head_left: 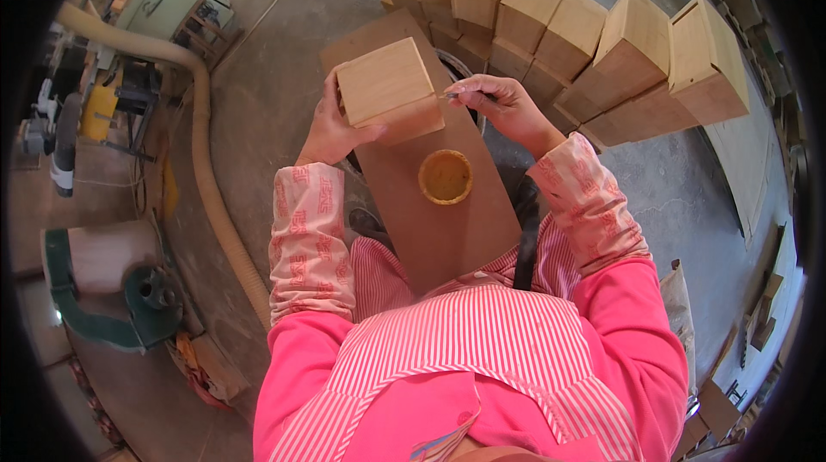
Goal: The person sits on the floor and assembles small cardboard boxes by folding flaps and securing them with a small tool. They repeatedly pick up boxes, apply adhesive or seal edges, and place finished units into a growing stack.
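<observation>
My left hand [335, 126] grips a small wooden box [387, 84] at its left side, with the thumb along the near face. The box is held over a brown board [452, 230] that lies in front of me. To the right of the box, my right hand [497, 104] pinches a small thin tool, whose grey tip [451, 95] points at the box's right edge. Whether the tip touches the wood I cannot tell. Nearer to me on the board stands a round tub [445, 177] with a yellowish-brown substance inside and crusted on its rim.
Stacked wooden boxes [571, 26] curve from the far middle to the right. A ribbed hose [203, 126] runs along the floor at the left, near a green machine [145, 307]. A pale green cabinet [155, 4] stands at the far left, and a flat panel [742, 165] lies at the right.
</observation>
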### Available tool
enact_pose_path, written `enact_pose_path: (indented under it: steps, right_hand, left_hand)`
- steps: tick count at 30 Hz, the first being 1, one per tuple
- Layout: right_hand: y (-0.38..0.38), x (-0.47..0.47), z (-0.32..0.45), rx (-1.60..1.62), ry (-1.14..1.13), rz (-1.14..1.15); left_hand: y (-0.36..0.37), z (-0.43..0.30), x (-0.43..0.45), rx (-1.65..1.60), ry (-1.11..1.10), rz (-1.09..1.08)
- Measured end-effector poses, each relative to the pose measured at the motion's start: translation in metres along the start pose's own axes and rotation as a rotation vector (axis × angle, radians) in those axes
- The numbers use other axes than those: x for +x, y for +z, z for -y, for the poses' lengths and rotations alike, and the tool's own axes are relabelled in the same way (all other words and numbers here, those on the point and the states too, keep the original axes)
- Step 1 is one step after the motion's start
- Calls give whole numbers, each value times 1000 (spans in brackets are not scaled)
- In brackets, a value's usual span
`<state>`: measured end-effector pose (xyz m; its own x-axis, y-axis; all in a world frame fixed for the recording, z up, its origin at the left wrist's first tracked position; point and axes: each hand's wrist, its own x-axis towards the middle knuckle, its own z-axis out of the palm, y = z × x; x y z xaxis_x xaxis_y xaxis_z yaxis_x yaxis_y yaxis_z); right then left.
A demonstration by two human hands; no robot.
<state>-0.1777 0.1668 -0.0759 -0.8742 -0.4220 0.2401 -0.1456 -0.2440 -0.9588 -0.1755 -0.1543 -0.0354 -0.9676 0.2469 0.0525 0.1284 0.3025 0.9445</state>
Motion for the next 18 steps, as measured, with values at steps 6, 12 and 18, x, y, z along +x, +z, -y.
enact_pose_path:
  steps: [6,12,18]
  right_hand:
    - [-8,-34,4,138,85,-158]
    - [-12,-46,1,154,33,-206]
    - [-11,-46,-2,174,-24,-229]
  left_hand:
    - [12,-16,2,67,75,-60]
    - [19,-41,6,381,198,-64]
    - [25,-49,7,397,241,-45]
